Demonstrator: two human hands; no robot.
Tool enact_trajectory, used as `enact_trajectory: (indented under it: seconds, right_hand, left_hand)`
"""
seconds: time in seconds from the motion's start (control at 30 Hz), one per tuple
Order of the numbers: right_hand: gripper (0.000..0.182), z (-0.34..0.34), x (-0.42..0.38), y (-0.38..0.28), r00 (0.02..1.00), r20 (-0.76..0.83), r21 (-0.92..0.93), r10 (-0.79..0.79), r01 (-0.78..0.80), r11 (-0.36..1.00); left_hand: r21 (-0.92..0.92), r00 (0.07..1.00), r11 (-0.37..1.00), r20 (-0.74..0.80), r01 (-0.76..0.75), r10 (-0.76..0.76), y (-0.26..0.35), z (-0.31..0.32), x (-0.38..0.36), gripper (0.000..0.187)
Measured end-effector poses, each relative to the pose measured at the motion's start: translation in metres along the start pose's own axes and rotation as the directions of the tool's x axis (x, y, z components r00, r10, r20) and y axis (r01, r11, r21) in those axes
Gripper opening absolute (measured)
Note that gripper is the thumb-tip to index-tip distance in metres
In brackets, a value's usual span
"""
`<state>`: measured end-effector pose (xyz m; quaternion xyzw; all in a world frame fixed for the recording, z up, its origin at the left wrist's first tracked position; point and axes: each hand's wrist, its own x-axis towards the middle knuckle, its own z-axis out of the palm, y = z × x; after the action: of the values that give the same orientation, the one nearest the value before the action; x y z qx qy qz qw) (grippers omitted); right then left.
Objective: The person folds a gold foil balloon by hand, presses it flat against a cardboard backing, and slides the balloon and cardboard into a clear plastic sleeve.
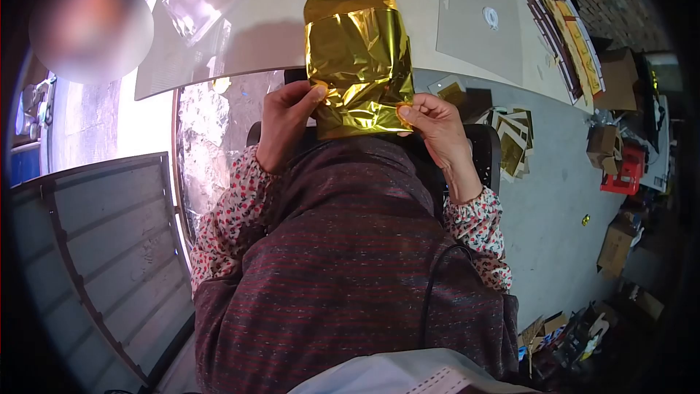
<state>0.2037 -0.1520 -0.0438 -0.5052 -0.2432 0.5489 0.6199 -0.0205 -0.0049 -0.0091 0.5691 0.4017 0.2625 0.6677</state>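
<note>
The left hand (286, 120) and right hand (440, 128) pinch opposite sides of the gold foil piece (359, 66) near its lower edge, apparently to keep it taut, its upper part over the worktop (266, 47).

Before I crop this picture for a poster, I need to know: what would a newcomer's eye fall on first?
Most likely the shiny gold foil, upright in the middle, its lower part pinched by the left hand and the right hand. Next, perhaps, the bright red item among the cardboard boxes on the right, and the cherry-patterned sleeves on both forearms.
</note>
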Motion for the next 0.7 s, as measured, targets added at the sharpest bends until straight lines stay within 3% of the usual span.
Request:
enact_trajectory:
  seconds: [0.3,0.47,0.7]
  right_hand:
    - [0.017,0.011,-0.005,-0.008,0.995,-0.103,-0.058,0.002,-0.008,0.998]
    - [0.016,0.010,-0.002,-0.007,0.991,-0.130,-0.185,-0.030,0.006,0.983]
    - [0.015,0.010,-0.002,0.000,0.977,-0.189,-0.292,-0.103,0.044,0.955]
  left_hand:
    - [0.050,0.999,0.999,-0.038,0.006,-0.004,-0.003,-0.004,-0.004,0.022]
    - [0.054,0.998,0.999,-0.060,0.006,-0.003,-0.008,-0.003,-0.005,0.021]
    - [-0.163,0.995,0.983,-0.042,0.088,-0.096,-0.007,0.007,-0.005,0.019]
